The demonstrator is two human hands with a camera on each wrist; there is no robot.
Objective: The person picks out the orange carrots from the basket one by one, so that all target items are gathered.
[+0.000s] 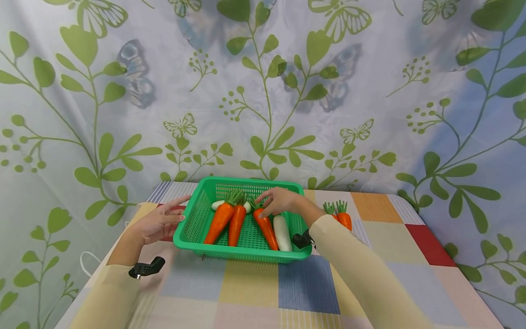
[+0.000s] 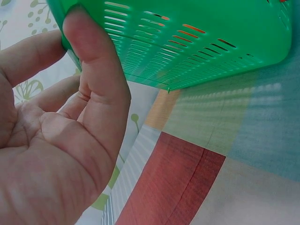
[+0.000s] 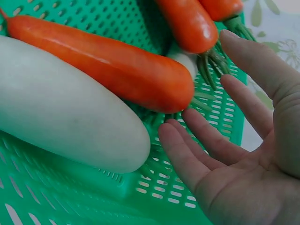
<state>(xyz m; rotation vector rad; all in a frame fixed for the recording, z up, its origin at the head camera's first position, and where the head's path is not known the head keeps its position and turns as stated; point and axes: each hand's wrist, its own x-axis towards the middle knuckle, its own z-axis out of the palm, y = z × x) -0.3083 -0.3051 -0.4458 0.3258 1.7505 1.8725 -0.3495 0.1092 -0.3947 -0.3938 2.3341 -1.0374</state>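
"Worried about anything?"
"Yes: could roll the nearest carrot (image 1: 268, 231) into the white radish (image 1: 282, 234), by brushing its crown with the right grip (image 1: 281, 201), spread and holding nothing. Could also skew the green basket (image 1: 242, 253), from pressing its left rim with the spread left grip (image 1: 158, 224)."
"And the carrot?"
"Lying inside the basket; glossy orange, tapering, green-topped, next to the radish."

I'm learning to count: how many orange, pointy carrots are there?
5. Three tapering orange carrots lie in the green plastic basket; two more are right of it, partly behind the beige sleeve. Others may be hidden there.
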